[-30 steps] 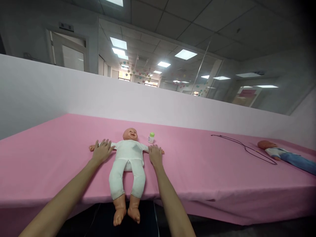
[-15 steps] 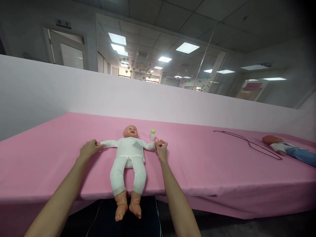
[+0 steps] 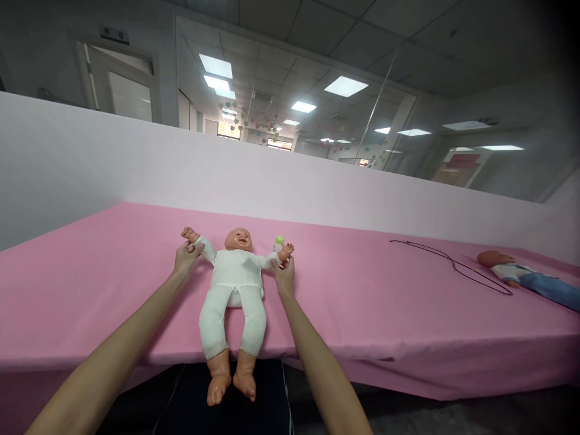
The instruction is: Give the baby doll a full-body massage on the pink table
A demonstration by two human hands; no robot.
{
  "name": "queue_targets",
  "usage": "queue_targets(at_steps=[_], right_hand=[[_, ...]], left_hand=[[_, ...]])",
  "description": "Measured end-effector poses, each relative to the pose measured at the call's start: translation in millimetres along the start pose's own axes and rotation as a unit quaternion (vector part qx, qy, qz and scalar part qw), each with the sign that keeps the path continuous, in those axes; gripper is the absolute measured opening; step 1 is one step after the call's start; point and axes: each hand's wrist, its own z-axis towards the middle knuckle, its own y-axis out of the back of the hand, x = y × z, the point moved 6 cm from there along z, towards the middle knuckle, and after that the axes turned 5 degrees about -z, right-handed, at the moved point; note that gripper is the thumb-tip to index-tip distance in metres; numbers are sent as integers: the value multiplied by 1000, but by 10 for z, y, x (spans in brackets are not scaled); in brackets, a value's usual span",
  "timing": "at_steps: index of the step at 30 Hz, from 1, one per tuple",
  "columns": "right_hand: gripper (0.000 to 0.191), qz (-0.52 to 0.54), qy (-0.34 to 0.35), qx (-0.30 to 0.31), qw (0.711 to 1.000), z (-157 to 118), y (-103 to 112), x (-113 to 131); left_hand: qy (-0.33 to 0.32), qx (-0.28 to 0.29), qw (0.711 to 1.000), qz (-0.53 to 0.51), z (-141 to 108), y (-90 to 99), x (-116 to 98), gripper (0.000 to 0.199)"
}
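Note:
A baby doll in white clothes lies on its back on the pink-covered table, its bare feet past the front edge. My left hand is closed round the doll's arm on the left of the picture, near the wrist, and that arm points up and outward. On the other side my right hand pinches the doll's other arm near its wrist. Just behind that doll hand stands a small bottle with a green cap, partly hidden by it.
At the right end of the table lies a second doll in blue trousers. A thin black cord is looped beside it. A low white wall with glass above runs behind the table.
Both my hands have moved inward along with the doll's arms. The arm in my left hand has gone from stretched sideways to raised, and the doll's other hand now overlaps the bottle.

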Motion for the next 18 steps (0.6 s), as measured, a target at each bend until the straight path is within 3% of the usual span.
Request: queue_targets(at_steps=[2, 5, 8, 12, 18], right_hand=[[55, 19, 11, 8, 1000, 3, -61, 39], [41, -35, 21, 63, 997, 67, -251, 50], [36, -93, 3, 96, 991, 230, -438, -32], [38, -121, -36, 105, 986, 462, -571, -241], [35, -115, -96, 159, 976, 503, -598, -526]], left_hand=[[-6, 7, 1000, -8, 60, 59, -61, 43], [6, 28, 1000, 6, 191, 108, -122, 53], [45, 90, 994, 42, 336, -6, -95, 57], [108, 148, 977, 106, 476, -229, 110, 52], [152, 129, 968, 155, 450, -259, 430, 52]])
